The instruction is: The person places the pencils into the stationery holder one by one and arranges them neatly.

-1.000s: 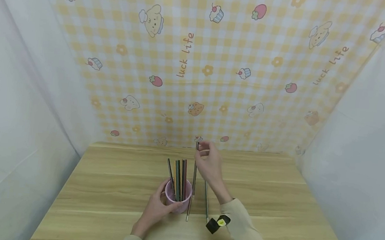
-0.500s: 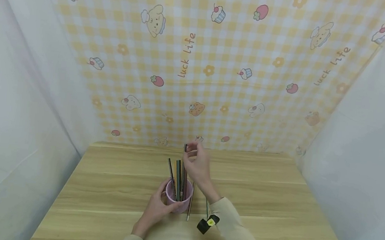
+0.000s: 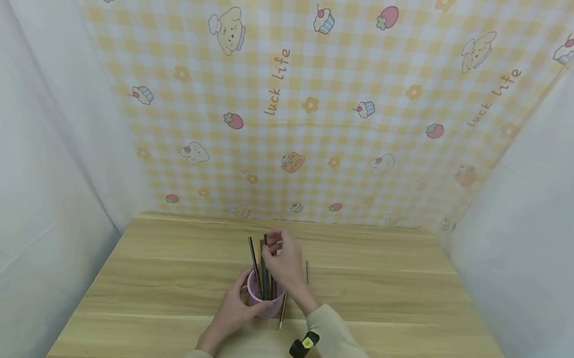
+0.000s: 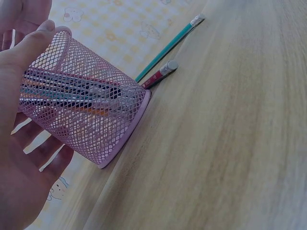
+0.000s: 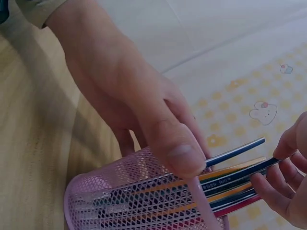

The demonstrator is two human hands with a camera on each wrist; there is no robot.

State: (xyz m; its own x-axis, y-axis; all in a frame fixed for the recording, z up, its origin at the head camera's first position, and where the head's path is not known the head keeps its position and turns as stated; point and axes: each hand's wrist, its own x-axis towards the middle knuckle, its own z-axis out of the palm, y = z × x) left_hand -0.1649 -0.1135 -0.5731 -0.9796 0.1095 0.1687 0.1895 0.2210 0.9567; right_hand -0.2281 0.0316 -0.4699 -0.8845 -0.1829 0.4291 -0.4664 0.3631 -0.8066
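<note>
My left hand (image 3: 231,312) holds a pink mesh pencil cup (image 4: 110,136), thumb on the near side and fingers round the far side. The cup stands upright on the table with several pencils in it, dark, yellow, green and red. Above its mouth, my right hand (image 3: 285,264) pinches the top end of a dark pencil (image 5: 240,174) between thumb and fingers. That pencil's lower part is inside the cup among the others. In the right wrist view the right hand's fingers (image 5: 283,179) come in from the right edge.
Two loose pencils lie on the wooden table (image 3: 382,326) right of the cup. A red one (image 4: 154,79) is close by its base, and a green one (image 4: 170,46) lies farther off. A checked cloth (image 3: 358,82) hangs behind, with white sheets at both sides.
My right hand has carried the dark pencil left from beside the cup to over it, then lowered it in among the others. The left hand has stayed on the cup.
</note>
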